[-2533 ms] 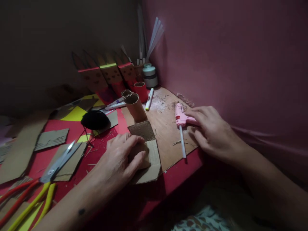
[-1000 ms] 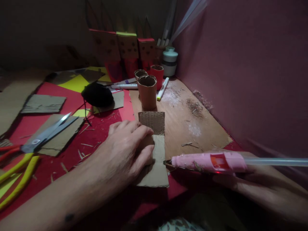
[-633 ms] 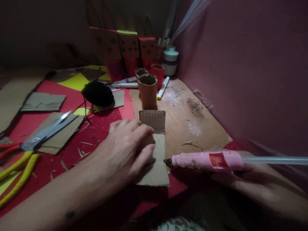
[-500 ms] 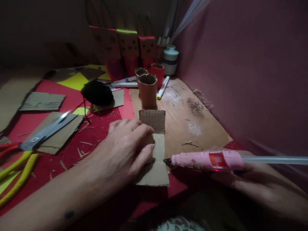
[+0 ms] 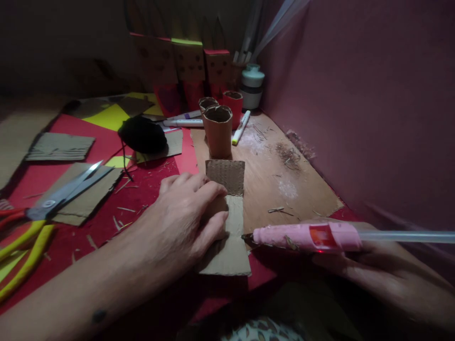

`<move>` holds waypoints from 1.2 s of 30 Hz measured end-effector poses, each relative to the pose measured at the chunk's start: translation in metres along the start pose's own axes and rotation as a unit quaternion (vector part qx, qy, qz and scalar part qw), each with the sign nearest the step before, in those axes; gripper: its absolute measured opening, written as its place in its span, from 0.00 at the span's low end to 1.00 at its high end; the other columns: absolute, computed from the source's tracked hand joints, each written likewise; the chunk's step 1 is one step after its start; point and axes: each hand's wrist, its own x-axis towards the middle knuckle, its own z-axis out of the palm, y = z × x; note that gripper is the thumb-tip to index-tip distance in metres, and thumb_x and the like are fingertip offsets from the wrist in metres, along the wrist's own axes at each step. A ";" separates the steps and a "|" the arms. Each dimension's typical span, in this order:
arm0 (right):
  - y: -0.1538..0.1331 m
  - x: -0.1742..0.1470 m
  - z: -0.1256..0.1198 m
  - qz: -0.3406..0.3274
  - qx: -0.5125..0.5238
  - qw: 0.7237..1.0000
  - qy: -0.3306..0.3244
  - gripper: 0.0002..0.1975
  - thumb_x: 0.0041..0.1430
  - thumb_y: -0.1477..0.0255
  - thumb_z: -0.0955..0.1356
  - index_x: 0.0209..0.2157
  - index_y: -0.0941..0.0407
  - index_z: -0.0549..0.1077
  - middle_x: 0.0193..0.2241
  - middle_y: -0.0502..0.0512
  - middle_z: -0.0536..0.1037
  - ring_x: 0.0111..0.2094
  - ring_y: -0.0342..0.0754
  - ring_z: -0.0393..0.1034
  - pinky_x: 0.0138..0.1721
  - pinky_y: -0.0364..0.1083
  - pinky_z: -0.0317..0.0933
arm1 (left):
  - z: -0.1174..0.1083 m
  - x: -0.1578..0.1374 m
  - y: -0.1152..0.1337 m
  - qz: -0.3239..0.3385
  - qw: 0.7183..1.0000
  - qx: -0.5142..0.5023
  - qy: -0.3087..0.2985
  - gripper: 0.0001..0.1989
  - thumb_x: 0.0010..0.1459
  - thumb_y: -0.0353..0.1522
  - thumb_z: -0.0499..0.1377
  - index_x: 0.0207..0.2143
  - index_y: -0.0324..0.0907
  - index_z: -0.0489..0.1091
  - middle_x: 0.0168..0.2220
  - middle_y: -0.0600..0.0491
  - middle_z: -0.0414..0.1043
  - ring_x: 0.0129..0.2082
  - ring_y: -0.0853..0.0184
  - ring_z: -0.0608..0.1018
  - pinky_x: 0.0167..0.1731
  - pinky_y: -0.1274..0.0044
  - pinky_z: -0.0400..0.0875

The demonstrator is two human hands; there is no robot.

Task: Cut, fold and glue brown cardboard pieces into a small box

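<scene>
My left hand (image 5: pixel 194 208) is closed over the left side of a folded cardboard strip (image 5: pixel 234 218), its thumb and fingers bent round it. The strip's far flap stands up, and the near part lies toward me. What the fingers cover is hidden. From the right, my right hand (image 5: pixel 359 265) grips a pink glue gun (image 5: pixel 305 237) with a red light. A long translucent glue stick (image 5: pixel 405 236) sticks out of its back. The gun's dark nozzle (image 5: pixel 248 237) is at the strip's right edge, by the fold line.
Cardboard tubes (image 5: pixel 218 135) and a red tube (image 5: pixel 232 108) stand beyond the strip, beside a marker (image 5: pixel 241 127). Open scissors (image 5: pixel 50 208), black yarn (image 5: pixel 142 135) and cardboard pieces lie left. Box figures with drawn faces (image 5: pixel 187 61) and a lidded jar (image 5: pixel 252 85) stand behind. A wall (image 5: pixel 373 118) rises right.
Both hands, the cardboard strip and the glue gun keep nearly the same places. The background has shifted slightly up and left in view with a small head movement.
</scene>
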 end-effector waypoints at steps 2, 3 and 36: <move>0.000 0.000 0.000 -0.004 0.004 1.000 -0.002 0.15 0.61 0.63 0.67 0.49 0.40 0.78 0.47 0.51 0.80 0.53 0.60 0.72 0.52 0.54 0.70 | -0.001 0.000 0.001 0.005 1.000 0.011 -0.003 0.09 0.61 0.32 0.50 0.35 0.45 0.70 0.37 0.49 0.71 0.39 0.58 0.71 0.43 0.65 0.67; 0.000 0.000 0.000 -0.008 0.006 1.000 -0.005 0.15 0.61 0.63 0.67 0.49 0.41 0.78 0.48 0.51 0.80 0.53 0.60 0.72 0.52 0.54 0.70 | -0.001 0.000 0.001 0.006 1.000 0.013 -0.002 0.09 0.61 0.32 0.50 0.35 0.45 0.70 0.37 0.49 0.71 0.39 0.58 0.71 0.43 0.65 0.67; 0.000 0.005 0.003 -0.032 0.036 0.999 0.006 0.18 0.62 0.67 0.69 0.53 0.43 0.75 0.53 0.49 0.77 0.59 0.60 0.65 0.59 0.57 0.61 | -0.002 0.000 0.001 -0.006 1.000 0.021 -0.011 0.08 0.61 0.34 0.51 0.34 0.45 0.70 0.37 0.49 0.71 0.39 0.58 0.72 0.45 0.64 0.66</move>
